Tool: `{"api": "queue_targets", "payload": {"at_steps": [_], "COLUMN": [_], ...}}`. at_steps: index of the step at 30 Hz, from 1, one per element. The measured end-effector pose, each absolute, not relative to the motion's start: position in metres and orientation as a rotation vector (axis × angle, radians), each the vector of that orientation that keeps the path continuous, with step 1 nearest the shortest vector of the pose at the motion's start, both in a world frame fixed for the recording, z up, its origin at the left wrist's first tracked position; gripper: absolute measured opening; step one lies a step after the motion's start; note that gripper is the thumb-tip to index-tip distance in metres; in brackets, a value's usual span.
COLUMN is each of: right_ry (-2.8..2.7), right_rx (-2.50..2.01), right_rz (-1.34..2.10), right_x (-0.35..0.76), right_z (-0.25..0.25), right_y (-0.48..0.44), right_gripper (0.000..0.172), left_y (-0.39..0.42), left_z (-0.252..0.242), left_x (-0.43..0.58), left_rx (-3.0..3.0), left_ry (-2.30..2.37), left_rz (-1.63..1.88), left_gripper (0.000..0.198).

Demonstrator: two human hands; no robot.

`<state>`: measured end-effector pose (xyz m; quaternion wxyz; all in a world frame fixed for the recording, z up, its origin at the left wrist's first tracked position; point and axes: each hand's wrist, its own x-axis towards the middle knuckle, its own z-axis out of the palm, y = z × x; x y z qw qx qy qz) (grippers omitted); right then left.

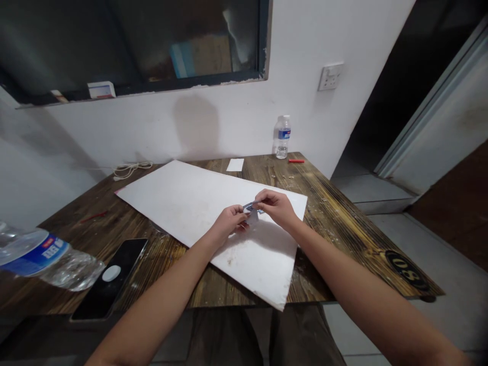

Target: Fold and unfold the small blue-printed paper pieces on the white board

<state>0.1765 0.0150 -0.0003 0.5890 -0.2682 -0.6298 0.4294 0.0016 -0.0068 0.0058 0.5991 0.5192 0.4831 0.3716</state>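
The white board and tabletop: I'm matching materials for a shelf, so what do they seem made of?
The white board looks like matte foam board or thick card, given its rough near edge. The tabletop looks like scorched, varnished wood: dark grain, slight sheen; possibly laminate.

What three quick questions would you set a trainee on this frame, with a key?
1. True or false: the smartphone lies on top of the white board.
2. What stands upright at the back of the wooden table, near the wall? A) a plastic water bottle B) a ceramic mug C) a desk lamp
3. What do the left hand and right hand hold between them?

Key: 1. False: it lies on the table, beside the board. 2. A. 3. A small shiny bluish piece, too small to identify further.
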Motion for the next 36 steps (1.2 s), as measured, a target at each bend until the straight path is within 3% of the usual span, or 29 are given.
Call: {"api": "queue_targets", "payload": {"at_steps": [8, 20, 36], "right_ry": [-1.603, -1.832, -1.756], "right_rx": [-0.61, -0.574, -0.593], "right_rz": [0.878, 0.63, 0.708], "right_x": [0.177, 0.1778, 0.177], "right_z": [-0.0033, -0.0003, -0.007], "right_y": [0.0155, 0.0112, 0.0141], "right_gripper": [0.021, 0.021, 0.02], "left_y": [-0.0048, -0.0054, -0.0029], "left_z": [0.0066, 0.008, 0.0054], "left_x": [-0.0008, -0.0018, -0.0023], "left_rx": [1.084, 0.905, 0.906], "left_ry": [1.015, 0.868, 0.817], "left_rz": [0.944, 1.037, 1.078], "left_gripper": [0.026, 0.019, 0.023]}}
